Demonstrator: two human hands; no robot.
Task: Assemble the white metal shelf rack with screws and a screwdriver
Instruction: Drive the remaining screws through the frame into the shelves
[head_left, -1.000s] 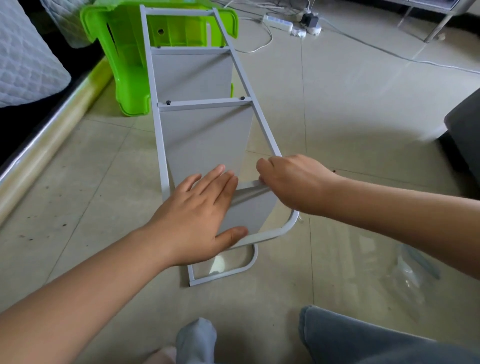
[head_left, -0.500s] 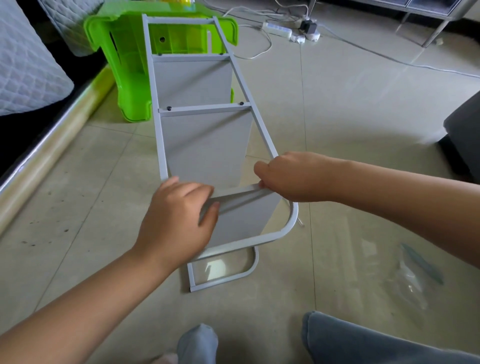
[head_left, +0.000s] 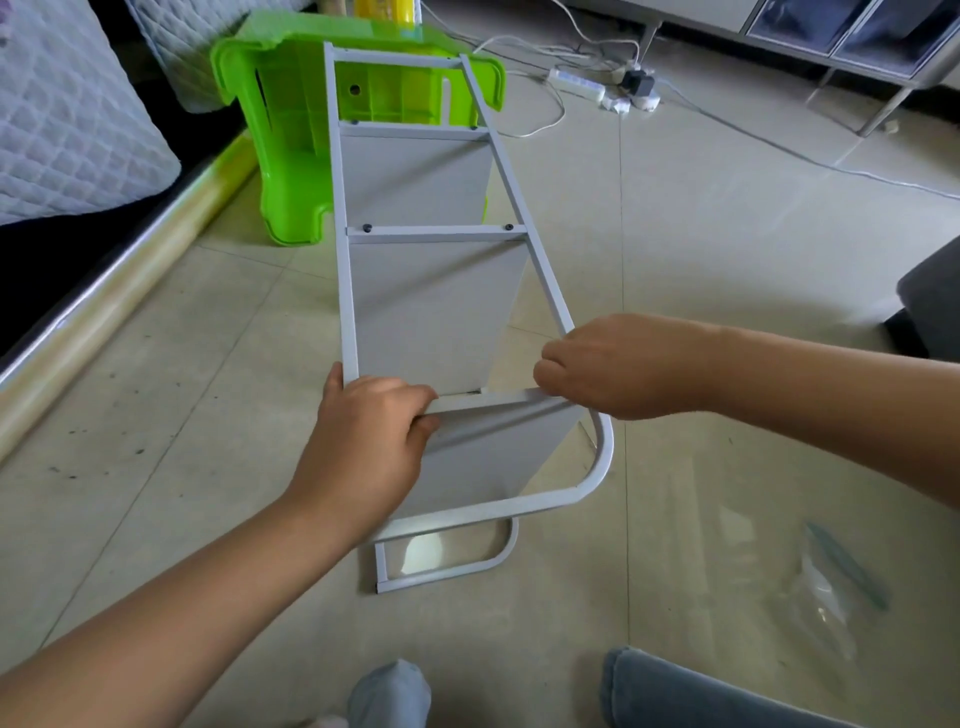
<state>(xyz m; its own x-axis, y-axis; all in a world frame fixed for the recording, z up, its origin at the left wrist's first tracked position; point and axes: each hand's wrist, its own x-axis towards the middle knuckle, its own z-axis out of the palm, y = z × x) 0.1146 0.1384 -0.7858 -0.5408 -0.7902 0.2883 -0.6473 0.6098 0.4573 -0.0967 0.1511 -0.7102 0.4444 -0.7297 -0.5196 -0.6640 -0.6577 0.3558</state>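
Observation:
The white metal shelf rack lies on its side on the tiled floor, its upper side frame facing me. Two shelf panels sit fixed further along it with dark screw heads at their ends. A third, nearest shelf panel sits tilted between the side frames near the rounded end. My left hand grips this panel's left edge against the left rail. My right hand pinches the panel's right end at the right rail. No screwdriver is in view.
A green plastic stool lies behind the rack's far end. A bed with a quilted cover runs along the left. A power strip and cables lie at the back. A clear plastic bag lies at the lower right, my knee below.
My left hand went from lying flat on the nearest shelf panel to curling around its left edge at the rail. The panel's near edge lifted slightly. My right hand stayed at the right end.

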